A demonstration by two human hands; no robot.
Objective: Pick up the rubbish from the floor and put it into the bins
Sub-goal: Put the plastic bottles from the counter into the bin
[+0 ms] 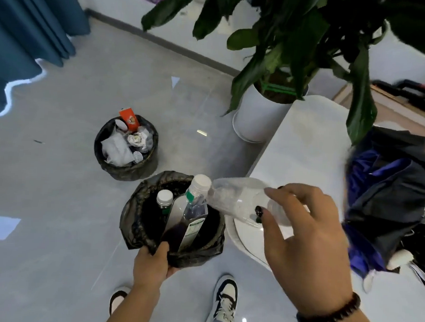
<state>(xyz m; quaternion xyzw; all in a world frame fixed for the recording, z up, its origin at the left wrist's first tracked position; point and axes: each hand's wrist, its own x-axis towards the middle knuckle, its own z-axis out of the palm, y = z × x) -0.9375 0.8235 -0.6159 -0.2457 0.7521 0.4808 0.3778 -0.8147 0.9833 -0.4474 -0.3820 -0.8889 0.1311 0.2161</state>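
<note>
My left hand (155, 261) grips the near rim of a bin lined with a black bag (139, 221). Inside it stand two capped bottles, a tall clear one (194, 209) and a darker one (164, 202). My right hand (303, 242) holds a crumpled clear plastic bottle (239, 196) by its base. The bottle lies tilted, neck pointing left over the bin's right edge. A second black-lined bin (126, 167) stands farther back on the floor, filled with white wrappers and an orange carton (129, 119).
A white table (305, 151) with a dark blue umbrella (387, 194) is on the right. A large potted plant in a white pot (255, 121) stands behind it. My shoes (223, 301) are below on the grey floor. A blue curtain (29, 28) hangs at left.
</note>
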